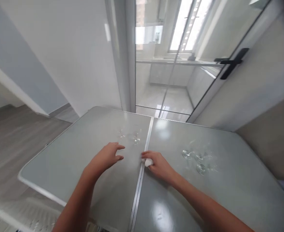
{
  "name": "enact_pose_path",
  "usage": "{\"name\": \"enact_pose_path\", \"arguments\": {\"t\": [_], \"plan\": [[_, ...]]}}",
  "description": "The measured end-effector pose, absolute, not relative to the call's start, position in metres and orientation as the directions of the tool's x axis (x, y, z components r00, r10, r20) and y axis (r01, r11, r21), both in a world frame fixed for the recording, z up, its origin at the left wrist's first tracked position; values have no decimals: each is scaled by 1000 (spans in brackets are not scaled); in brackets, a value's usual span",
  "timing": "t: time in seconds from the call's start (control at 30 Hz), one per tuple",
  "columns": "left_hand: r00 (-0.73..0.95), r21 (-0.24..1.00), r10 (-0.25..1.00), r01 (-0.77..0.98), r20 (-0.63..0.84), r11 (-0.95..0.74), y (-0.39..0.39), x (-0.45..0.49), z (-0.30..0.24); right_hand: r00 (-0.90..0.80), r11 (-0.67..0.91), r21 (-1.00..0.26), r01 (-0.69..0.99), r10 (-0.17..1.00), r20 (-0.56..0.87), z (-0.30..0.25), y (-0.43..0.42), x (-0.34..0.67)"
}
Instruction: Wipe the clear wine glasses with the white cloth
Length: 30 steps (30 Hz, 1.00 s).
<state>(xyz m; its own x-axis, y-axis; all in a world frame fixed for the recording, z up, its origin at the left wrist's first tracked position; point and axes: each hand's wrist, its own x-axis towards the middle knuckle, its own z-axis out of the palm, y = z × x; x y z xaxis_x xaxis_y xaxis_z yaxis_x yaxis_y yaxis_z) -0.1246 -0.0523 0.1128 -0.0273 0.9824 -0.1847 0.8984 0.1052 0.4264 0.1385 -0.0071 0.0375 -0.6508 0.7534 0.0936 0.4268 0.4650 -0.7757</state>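
My right hand (157,164) is closed around a small white wad (148,162), cloth or tissue, close to the metal seam of the folding table (59,161). To its left, my left hand (108,155) hovers over the table with thumb and fingers apart and nothing between them. Just beyond the left hand are two small clear glasses, one at the left (122,135) and one nearer the seam (136,140); their outlines are faint. On the right half, several clear stemmed glasses (201,168) are grouped together, some seeming to lie on their sides with round bases showing.
A metal strip (138,187) divides the grey tabletop into two halves. Behind the far edge stands a glass door (166,87) with a black handle (234,63), a kitchen visible through it. A white wall (84,48) rises at the left; wooden floor (23,135) lies beside the table.
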Motion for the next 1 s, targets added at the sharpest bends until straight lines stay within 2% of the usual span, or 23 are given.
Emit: {"name": "enact_pose_path", "arguments": {"t": [0.07, 0.13, 0.23, 0.27, 0.33, 0.4, 0.57, 0.7, 0.8, 1.0], "plan": [[64, 476, 965, 877, -255, 68, -57, -112, 136, -568, 406, -765, 500, 821, 64, 37, -29, 167], [228, 559, 933, 829, -278, -36, -54, -89, 149, -392, 292, -720, 629, 919, 31, 33, -51, 198], [538, 762, 830, 598, -150, -250, -42, -38, 144, -51, 68, -654, 754, 998, 46, 22, -81, 242], [598, 825, 797, 490, -84, -281, -38, -18, 136, 87, -32, -628, 778, 994, 58, 19, -90, 255], [612, 892, 786, 304, 85, -333, -28, 20, 112, 375, -264, -586, 766, 924, 76, 14, -100, 278], [579, 904, 799, 237, 164, -357, -17, 55, 85, 532, -423, -530, 734, 845, 62, 11, -102, 296], [424, 844, 837, 250, 346, -475, 11, 113, 40, 586, -494, -488, 719, 809, 44, 6, -80, 315], [338, 823, 869, 322, 361, -467, 21, 128, 31, 554, -476, -488, 732, 832, 19, 3, -64, 311], [294, 809, 873, 344, 389, -476, 28, 130, 31, 531, -438, -494, 751, 845, 58, 5, -57, 307], [336, 822, 857, 291, 391, -489, 45, 139, 32, 525, -413, -544, 730, 849, 58, 7, -46, 308]]}}
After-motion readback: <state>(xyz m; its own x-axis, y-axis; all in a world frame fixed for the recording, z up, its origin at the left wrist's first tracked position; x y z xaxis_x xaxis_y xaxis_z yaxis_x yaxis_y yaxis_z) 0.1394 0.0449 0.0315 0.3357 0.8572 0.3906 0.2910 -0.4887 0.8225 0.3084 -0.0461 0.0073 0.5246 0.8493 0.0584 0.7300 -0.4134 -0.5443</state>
